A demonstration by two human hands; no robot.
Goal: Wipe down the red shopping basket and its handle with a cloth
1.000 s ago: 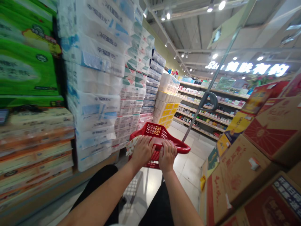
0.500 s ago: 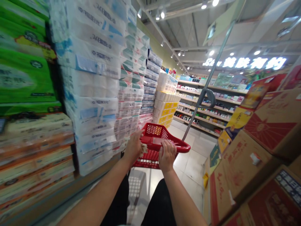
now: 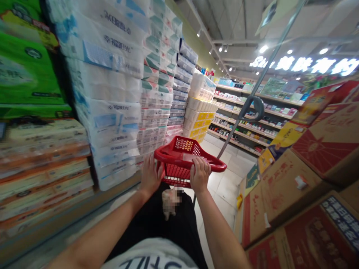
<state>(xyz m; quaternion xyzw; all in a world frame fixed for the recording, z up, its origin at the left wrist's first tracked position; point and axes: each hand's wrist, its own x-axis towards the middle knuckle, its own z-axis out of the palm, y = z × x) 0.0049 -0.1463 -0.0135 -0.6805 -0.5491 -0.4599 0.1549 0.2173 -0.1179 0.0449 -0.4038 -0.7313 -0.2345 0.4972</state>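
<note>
A red plastic shopping cart (image 3: pixel 176 158) with a perforated basket stands in front of my legs. My right hand (image 3: pixel 200 173) is wrapped over the right half of its handle bar. At the cart's left corner, my left hand (image 3: pixel 151 173) has its fingers stretched and apart, and nothing shows in them. Whether that hand touches the cart's rim, I cannot tell. A small pale, fluffy thing (image 3: pixel 169 203), partly blurred out, lies or hangs against my black trousers below the handle.
Stacked white paper packs (image 3: pixel 117 112) and green packs (image 3: pixel 28 74) line the left side. Cardboard cartons (image 3: pixel 291 198) are piled on the right. A slanted metal pole (image 3: pixel 238 119) with a grey loop rises beyond the cart. Filled shelves (image 3: pixel 252 130) stand at the back.
My left hand has come off the handle, moved left and spread its fingers. The fluffy thing, earlier beside that hand, is now lower, against my trousers. My right hand stays on the handle.
</note>
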